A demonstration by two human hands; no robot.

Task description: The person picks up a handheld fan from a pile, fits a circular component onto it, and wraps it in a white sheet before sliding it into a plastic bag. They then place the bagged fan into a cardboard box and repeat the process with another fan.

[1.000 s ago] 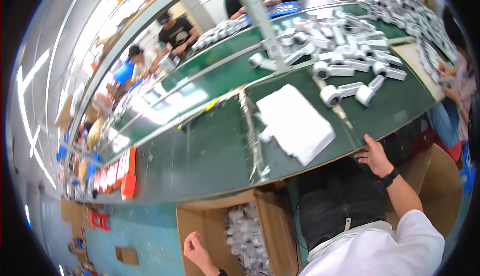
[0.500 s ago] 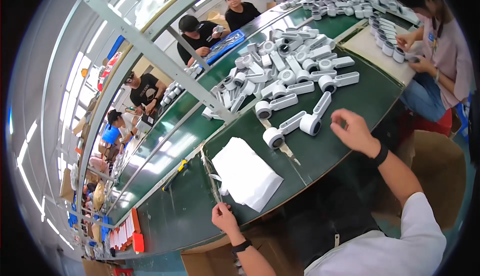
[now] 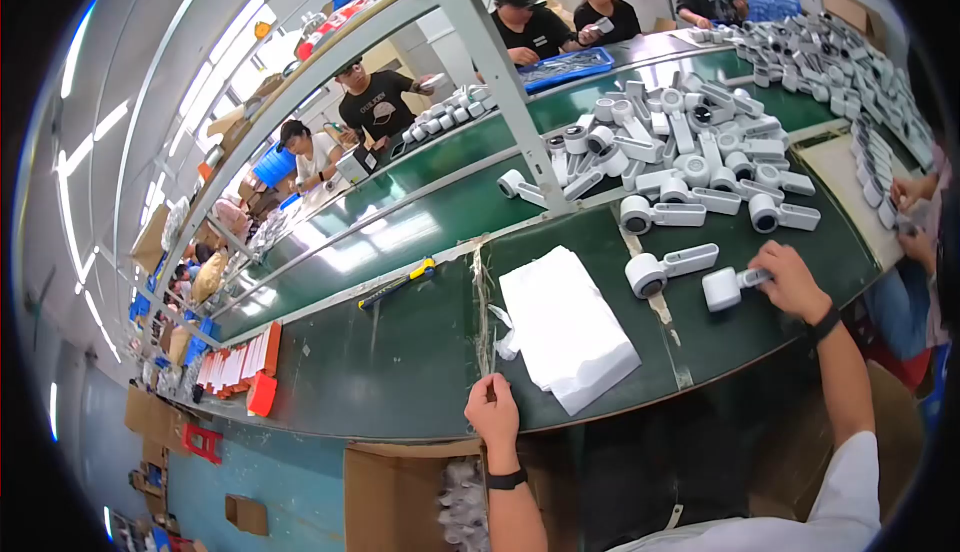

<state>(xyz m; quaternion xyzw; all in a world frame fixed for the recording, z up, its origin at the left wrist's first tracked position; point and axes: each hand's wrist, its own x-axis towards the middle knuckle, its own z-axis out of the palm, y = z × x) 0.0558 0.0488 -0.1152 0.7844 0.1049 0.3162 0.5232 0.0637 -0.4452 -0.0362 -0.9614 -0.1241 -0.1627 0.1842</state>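
The right hand (image 3: pixel 795 282) grasps the handle of a white handheld device (image 3: pixel 728 287) lying near the front edge of the green table (image 3: pixel 400 352), just beside a second white device (image 3: pixel 668 268). The left hand (image 3: pixel 492 410) rests curled on the table's front edge, pinching a thin strip, near a stack of white foam sheets (image 3: pixel 565 327). Below the edge, an open cardboard box (image 3: pixel 400 492) holds bagged white parts (image 3: pixel 465 507).

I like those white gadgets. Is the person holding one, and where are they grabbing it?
Yes. The right hand holds a white handheld device by its handle end, as it lies on the green table. The left hand rests at the table edge, holding nothing visible.
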